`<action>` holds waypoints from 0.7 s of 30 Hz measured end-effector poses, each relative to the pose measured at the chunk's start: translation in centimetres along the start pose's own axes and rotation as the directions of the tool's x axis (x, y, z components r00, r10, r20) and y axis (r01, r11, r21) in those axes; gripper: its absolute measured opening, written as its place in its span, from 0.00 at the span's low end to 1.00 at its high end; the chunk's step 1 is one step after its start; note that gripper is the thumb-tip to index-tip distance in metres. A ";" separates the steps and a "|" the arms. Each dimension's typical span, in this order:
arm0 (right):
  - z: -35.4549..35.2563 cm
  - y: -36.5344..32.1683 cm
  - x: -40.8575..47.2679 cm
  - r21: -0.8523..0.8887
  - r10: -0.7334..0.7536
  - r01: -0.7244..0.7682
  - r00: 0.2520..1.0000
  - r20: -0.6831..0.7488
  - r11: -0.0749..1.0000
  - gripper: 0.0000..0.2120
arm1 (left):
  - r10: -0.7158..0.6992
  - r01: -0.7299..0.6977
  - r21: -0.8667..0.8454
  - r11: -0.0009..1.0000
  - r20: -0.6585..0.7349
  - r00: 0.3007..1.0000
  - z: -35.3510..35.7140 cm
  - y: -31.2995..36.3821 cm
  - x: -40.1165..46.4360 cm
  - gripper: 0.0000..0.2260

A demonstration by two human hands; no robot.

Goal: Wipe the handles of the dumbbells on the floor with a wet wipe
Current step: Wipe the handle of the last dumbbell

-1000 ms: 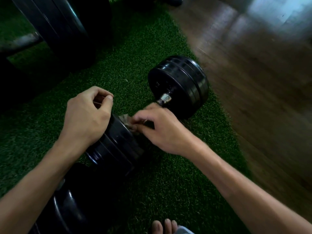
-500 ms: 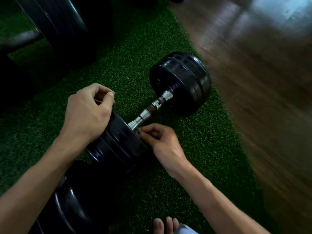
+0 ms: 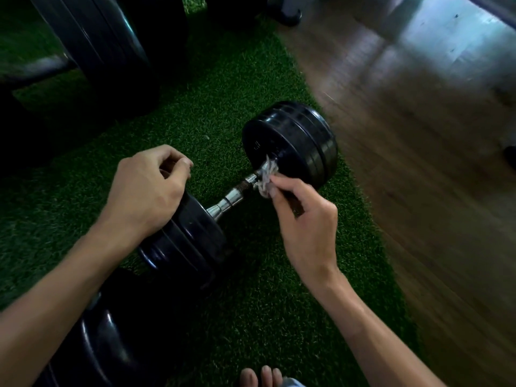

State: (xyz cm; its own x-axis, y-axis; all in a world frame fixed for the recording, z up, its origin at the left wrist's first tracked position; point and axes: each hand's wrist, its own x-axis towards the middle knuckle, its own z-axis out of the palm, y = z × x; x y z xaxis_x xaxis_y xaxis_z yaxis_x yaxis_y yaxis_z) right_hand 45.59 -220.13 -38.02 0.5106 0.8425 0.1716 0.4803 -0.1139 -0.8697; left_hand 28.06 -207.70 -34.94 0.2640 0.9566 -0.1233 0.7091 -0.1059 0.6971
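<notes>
At the far end of the handle (image 3: 237,195), the right hand (image 3: 304,227) pinches a crumpled wet wipe (image 3: 266,177) between curled fingertips, pressing it against the bar where it meets the far head (image 3: 293,143). Left hand (image 3: 145,194) rests on the near head (image 3: 187,241), fingers loosely curled; whether it holds anything cannot be told. Dumbbell lies on green turf (image 3: 195,121), beside wooden flooring (image 3: 418,163). Risks noted: the wipe appears bunched, so coverage may be patchy; the knurled section may snag and tear it; the dumbbell may roll if the steadying hand lifts.
</notes>
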 end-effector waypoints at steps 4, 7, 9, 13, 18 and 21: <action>1.8 -0.5 1.9 -0.046 -0.050 0.049 0.999 -0.015 0.998 0.10 | 0.221 -0.228 0.026 0.973 0.168 0.961 -0.5 1.1 0.5 0.09; 2.6 -0.4 2.6 -0.036 -0.029 0.030 0.999 0.032 0.999 0.07 | 0.356 -0.414 0.091 0.906 0.367 0.859 0.1 2.8 2.0 0.19; 2.5 -0.1 2.9 -0.068 -0.039 0.041 0.999 0.033 0.997 0.06 | 0.367 -0.447 0.074 0.892 0.460 0.809 1.6 3.8 3.2 0.21; 1.7 0.3 2.9 -0.064 -0.012 0.014 1.000 0.029 0.998 0.08 | 0.319 -0.421 0.083 0.903 0.526 0.788 3.8 4.1 5.1 0.15; -1.7 -0.8 2.6 -0.027 -0.067 0.066 0.997 -0.049 0.997 0.08 | 0.263 -0.351 0.147 0.925 0.422 0.868 4.6 3.8 5.6 0.09; -4.3 -1.8 3.8 -0.080 -0.162 0.149 0.970 -0.179 0.986 0.06 | 0.156 -0.177 0.094 0.980 0.196 0.968 6.0 5.0 5.3 0.02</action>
State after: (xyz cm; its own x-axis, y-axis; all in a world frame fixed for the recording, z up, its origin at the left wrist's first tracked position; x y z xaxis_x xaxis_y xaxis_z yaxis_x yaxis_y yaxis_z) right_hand 49.71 -219.02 -33.88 0.5458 0.7416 0.3900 0.6065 -0.0285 -0.7945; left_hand 36.92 -204.76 -36.31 0.4944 0.8564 -0.1492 0.7098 -0.2986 0.6380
